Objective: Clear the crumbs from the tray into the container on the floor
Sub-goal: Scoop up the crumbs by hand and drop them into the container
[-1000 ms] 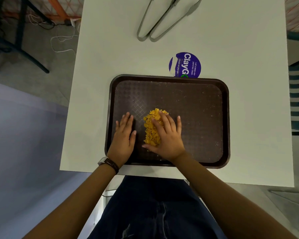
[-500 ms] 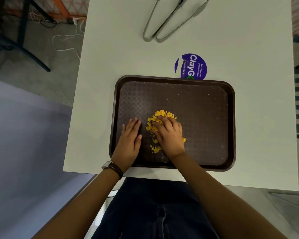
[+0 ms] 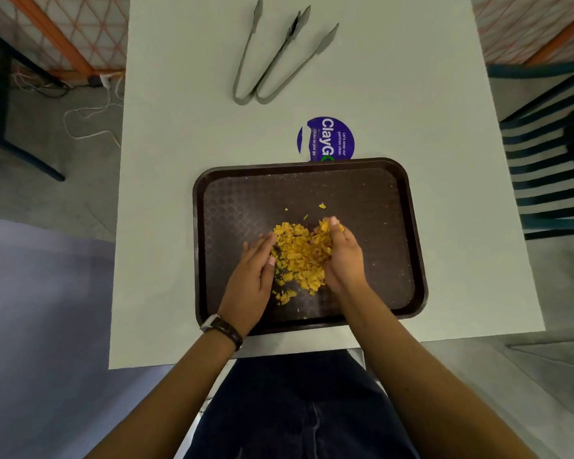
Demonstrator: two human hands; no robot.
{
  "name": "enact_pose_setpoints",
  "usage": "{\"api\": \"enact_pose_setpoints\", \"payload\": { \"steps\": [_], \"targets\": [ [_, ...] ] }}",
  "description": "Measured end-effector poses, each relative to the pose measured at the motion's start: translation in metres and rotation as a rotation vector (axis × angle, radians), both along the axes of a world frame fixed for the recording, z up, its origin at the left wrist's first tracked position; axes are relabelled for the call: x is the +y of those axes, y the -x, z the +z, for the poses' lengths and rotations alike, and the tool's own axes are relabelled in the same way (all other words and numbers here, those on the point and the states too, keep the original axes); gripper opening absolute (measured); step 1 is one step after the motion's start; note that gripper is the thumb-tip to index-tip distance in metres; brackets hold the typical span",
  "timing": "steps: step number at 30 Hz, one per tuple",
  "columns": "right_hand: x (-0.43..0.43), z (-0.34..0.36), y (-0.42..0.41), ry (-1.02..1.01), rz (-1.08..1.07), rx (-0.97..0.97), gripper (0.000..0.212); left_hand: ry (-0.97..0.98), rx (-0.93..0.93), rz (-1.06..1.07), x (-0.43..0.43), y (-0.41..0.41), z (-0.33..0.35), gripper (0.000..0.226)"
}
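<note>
A dark brown tray (image 3: 411, 233) lies on the white table (image 3: 166, 226) in front of me. A heap of yellow-orange crumbs (image 3: 297, 256) sits in the tray's middle, with a few stray bits beyond it. My left hand (image 3: 251, 279) stands on its edge against the heap's left side, fingers straight and together. My right hand (image 3: 345, 256) is cupped against the right side, its fingers curled over a clump of crumbs. The floor container is out of view.
Two pairs of metal tongs (image 3: 272, 61) lie at the table's far side. A round purple sticker (image 3: 327, 137) sits just beyond the tray. A dark slatted chair (image 3: 547, 167) stands at the right. Cables lie on the floor at the left (image 3: 87, 117).
Both hands turned from lying flat on the tray to standing on edge, and pushed the crumbs together between them. The right hand's fingers have curled around part of the heap.
</note>
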State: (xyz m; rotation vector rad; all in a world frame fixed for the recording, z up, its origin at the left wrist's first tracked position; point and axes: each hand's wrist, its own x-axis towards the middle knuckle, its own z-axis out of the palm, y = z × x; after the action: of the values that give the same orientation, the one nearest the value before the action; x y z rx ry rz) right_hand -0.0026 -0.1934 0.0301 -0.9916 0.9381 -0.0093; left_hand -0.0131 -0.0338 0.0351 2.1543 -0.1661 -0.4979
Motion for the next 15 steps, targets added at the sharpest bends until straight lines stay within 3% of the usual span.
{"api": "enact_pose_setpoints", "payload": {
  "steps": [2,5,10,15],
  "targets": [
    [-0.010,0.008,0.007,-0.272,-0.035,-0.044,0.022,0.031,-0.058,-0.046,-0.008,-0.001,0.003,0.043],
    [-0.024,0.019,0.023,-0.459,-0.021,-0.074,0.027,0.133,-0.064,-0.074,-0.019,0.000,0.010,0.037],
    [-0.043,0.027,0.054,-0.601,-0.094,-0.138,0.029,0.414,0.199,0.199,-0.049,0.010,0.031,0.029],
    [-0.067,0.039,0.099,-0.630,-0.132,-0.206,0.030,0.528,0.288,0.220,-0.082,0.045,0.036,0.029]
  ]
}}
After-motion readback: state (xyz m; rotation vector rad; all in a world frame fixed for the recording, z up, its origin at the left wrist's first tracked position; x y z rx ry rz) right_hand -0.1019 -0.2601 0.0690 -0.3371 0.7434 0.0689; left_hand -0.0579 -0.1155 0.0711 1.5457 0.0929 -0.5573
